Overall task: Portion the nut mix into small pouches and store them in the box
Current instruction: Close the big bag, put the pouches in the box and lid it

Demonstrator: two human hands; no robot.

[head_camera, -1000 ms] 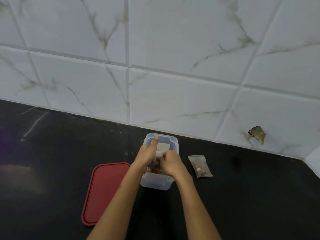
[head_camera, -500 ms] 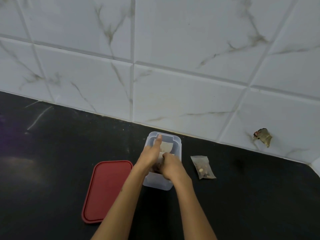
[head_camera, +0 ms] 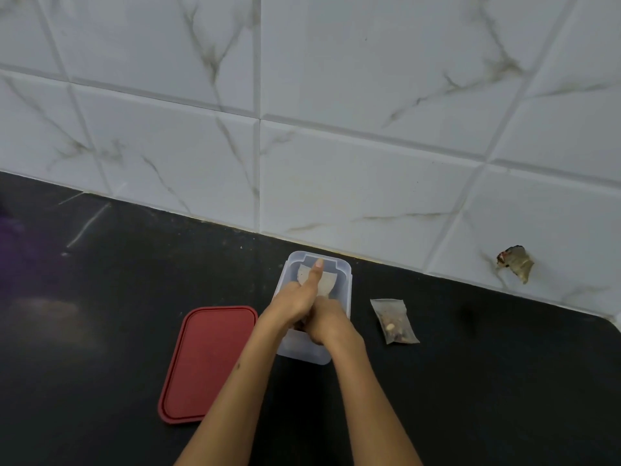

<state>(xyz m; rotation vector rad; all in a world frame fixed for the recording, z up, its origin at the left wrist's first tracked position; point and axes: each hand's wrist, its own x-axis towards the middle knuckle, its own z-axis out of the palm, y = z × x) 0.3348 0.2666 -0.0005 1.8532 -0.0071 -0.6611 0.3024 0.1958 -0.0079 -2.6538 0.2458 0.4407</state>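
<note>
I have both hands in the clear rectangular plastic box (head_camera: 342,280) at centre, left hand (head_camera: 295,297) and right hand (head_camera: 327,322) curled on a pale pouch (head_camera: 324,280), probably packing it flat; another filled clear pouch (head_camera: 395,321) waits at three o'clock.

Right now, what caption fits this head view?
Both hands press pouches into the clear box; red lid and one pouch wait alongside.

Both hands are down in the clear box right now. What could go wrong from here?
1. The left hand and right hand crowd the narrow clear box; pressing on its pouch could tip it.
2. The filled pouch lies outside and could be forgotten.
3. The red lid is off.
</note>
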